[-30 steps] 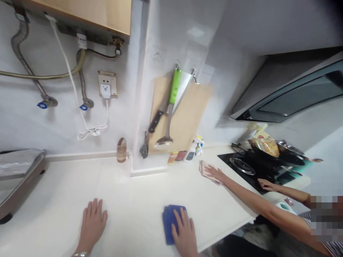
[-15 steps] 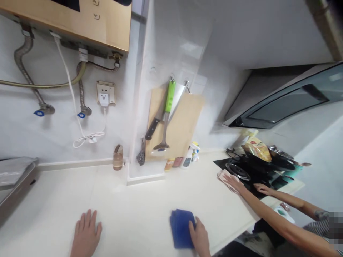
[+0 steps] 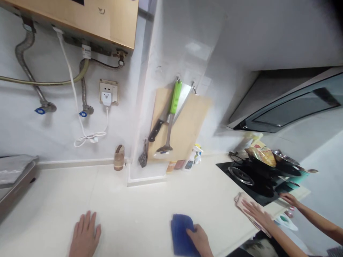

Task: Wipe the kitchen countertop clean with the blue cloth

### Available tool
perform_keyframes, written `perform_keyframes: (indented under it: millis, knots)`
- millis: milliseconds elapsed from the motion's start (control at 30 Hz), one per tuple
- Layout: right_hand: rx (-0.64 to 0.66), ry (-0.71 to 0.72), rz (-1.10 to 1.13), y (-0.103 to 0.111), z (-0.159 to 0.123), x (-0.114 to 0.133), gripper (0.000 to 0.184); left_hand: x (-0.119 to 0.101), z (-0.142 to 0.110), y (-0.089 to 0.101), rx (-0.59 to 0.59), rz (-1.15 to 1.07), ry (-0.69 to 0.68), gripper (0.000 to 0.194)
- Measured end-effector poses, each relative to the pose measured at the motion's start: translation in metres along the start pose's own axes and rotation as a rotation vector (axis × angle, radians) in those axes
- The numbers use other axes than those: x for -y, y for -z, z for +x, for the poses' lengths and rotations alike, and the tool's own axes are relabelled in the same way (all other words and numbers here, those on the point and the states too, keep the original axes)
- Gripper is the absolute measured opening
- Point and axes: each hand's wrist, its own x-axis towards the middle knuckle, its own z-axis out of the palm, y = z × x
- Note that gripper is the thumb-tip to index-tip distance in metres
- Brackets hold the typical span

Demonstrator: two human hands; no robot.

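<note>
My left hand lies flat on the white countertop, its fingers stretched out and holding nothing. To its right, near the counter's front edge, my right hand grips the right side of a folded blue cloth. The thumb is on top of the cloth and the other fingers are partly hidden. The cloth rests against the counter. Farther right, a co-worker's hand presses a pale pink cloth on the counter beside the stove.
A black gas stove carries pans and a food bag. Against the wall hang a cutting board, a knife and a green-handled ladle. A glass jar and spray bottles stand at the back. A metal tray edge is at left.
The co-worker's hand and pink cloth have moved from the stove's edge toward the counter's front edge. My right hand and the blue cloth have shifted slightly; my left hand stays flat.
</note>
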Motion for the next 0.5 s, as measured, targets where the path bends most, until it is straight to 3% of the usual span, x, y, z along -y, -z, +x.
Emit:
perform_keyframes:
  millis: [133,233,300,400,500]
  knots:
    - [0.011,-0.051,0.215,0.010,-0.009,0.034,0.032,-0.005,0.002,0.008,0.028,0.006,0.008,0.060]
    - [0.045,-0.185,0.597,0.018,-0.015,0.065,0.065,-0.012,0.006,0.016,0.063,-0.004,0.023,0.060]
    - [-0.006,-0.207,0.762,0.017,-0.018,0.078,0.086,-0.017,0.008,0.023,0.086,-0.005,0.028,0.060]
    - [-0.069,-0.136,0.706,0.000,-0.025,0.072,0.087,-0.024,0.011,0.030,0.115,-0.001,0.025,0.061]
    - [-0.064,-0.039,0.451,-0.022,-0.037,0.039,0.077,-0.027,0.012,0.032,0.113,-0.030,0.036,0.060]
